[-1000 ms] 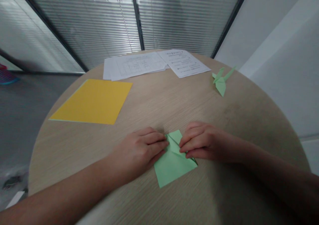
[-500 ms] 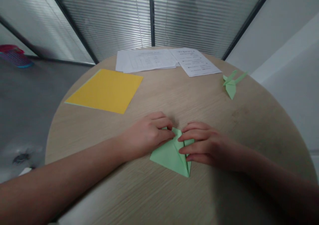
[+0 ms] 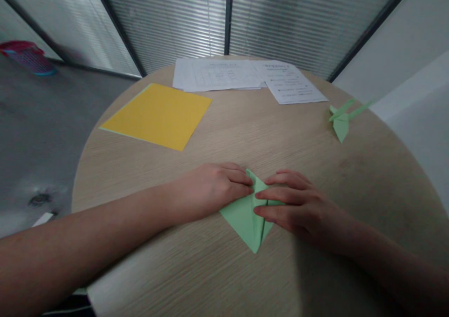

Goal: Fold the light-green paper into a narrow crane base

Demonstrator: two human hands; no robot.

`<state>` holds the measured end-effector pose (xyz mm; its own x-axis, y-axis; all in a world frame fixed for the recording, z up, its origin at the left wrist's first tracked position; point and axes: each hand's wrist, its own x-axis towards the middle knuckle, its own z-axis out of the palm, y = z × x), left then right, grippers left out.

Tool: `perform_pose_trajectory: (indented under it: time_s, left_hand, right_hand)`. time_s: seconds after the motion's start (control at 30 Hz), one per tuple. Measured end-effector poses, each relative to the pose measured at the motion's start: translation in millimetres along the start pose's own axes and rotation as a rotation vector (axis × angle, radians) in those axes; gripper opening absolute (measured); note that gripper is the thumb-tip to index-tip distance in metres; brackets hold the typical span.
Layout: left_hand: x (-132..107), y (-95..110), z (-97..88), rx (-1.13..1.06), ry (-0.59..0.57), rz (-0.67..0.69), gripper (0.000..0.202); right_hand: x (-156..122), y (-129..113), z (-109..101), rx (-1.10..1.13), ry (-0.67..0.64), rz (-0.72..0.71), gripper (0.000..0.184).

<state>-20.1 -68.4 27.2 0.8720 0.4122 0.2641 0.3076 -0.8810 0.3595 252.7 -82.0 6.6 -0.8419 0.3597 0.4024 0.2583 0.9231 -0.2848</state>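
A light green sheet of origami paper [image 3: 244, 218], folded into a kite-like shape with a crease down its right part, lies on the table in front of me. My left hand [image 3: 224, 183] rests over its upper left side, the fingers held close together and pinning the paper down. From the other side my right hand [image 3: 296, 202] touches it, fingers stretched and spread across the folded strip by the crease. The right fingers partly cover the right flap. Both thumbs are mostly hidden.
A stack of yellow paper [image 3: 159, 116] lies at the left of the round wooden table [image 3: 245, 134]. Printed sheets [image 3: 217, 74] sit at the far edge. A folded green origami figure [image 3: 340, 123] stands at the right. On the floor is a red and blue basket [image 3: 31, 57].
The green paper has turned a little, its lower point now nearer the middle. My left fingers have gone from a pinch at the top to lying on the paper. The camera view has shifted.
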Motion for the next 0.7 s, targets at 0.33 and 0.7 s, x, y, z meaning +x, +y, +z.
perform_pose_trajectory:
  time_s: [0.33, 0.7]
  left_hand:
    - [-1.7, -5.1, 6.2, 0.231, 0.042, 0.021, 0.018]
    - [-4.9, 1.0, 13.9, 0.444, -0.021, 0.062, 0.02]
  right_hand:
    - [0.2, 2.1, 7.1, 0.008, 0.078, 0.114, 0.014]
    - [7.3, 10.3, 9.1, 0.185, 0.038, 0.406, 0.015]
